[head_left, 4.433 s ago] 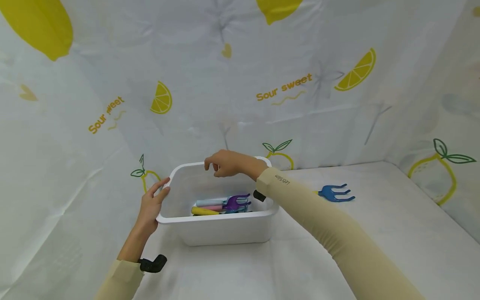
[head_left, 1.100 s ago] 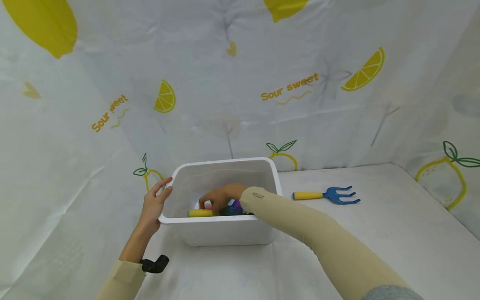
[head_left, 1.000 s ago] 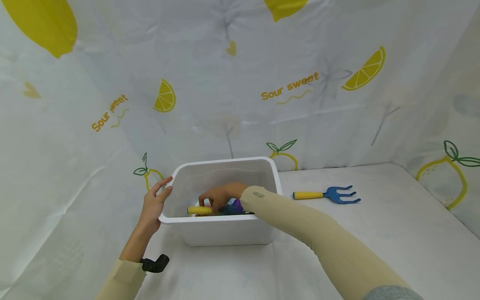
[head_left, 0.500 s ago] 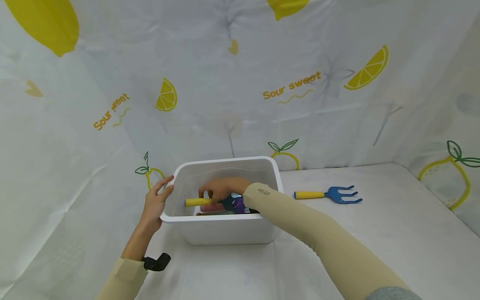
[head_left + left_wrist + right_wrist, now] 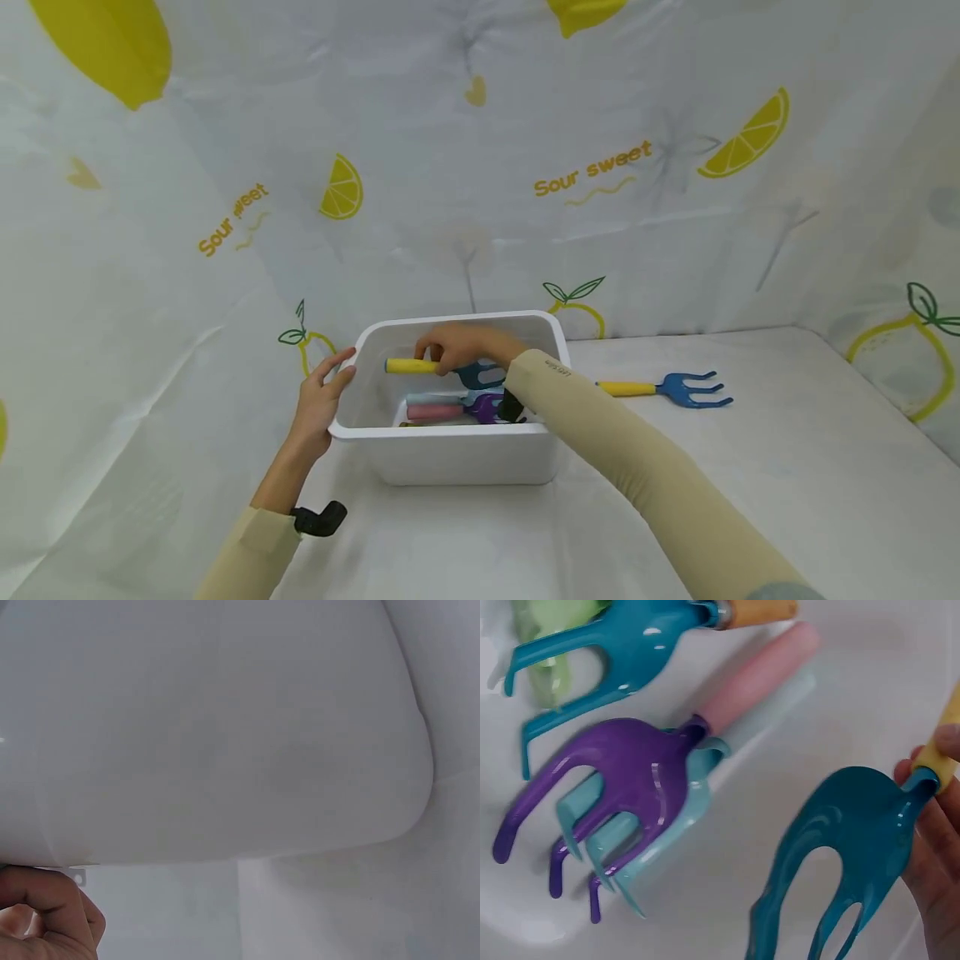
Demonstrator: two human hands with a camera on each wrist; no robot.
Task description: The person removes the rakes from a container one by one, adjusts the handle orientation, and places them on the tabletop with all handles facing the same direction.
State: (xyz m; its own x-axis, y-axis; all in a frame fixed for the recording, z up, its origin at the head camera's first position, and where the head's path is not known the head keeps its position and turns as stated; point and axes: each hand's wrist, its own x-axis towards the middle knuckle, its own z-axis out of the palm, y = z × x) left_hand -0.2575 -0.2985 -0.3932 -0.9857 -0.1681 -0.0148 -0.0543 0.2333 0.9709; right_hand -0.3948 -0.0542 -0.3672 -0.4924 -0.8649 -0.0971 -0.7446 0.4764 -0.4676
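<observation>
- Blue fork (image 5: 851, 814): glossy pronged head, yellow handle; raised inside the white bin (image 5: 465, 458), above the other tools.
- Right grip (image 5: 459, 343): thumb and fingers clasping the fork's handle next to its head.
- Left grip (image 5: 318, 404): holding the bin's left rim.
- Right wrist view only: a green item (image 5: 551, 675), partly in frame, beside a tool with an orange handle (image 5: 761, 611).
- Head view only: a second fork (image 5: 686, 390), also blue and yellow, on the surface (image 5: 787, 450) right of the bin; lemon-printed sheeting (image 5: 420, 167) behind.
</observation>
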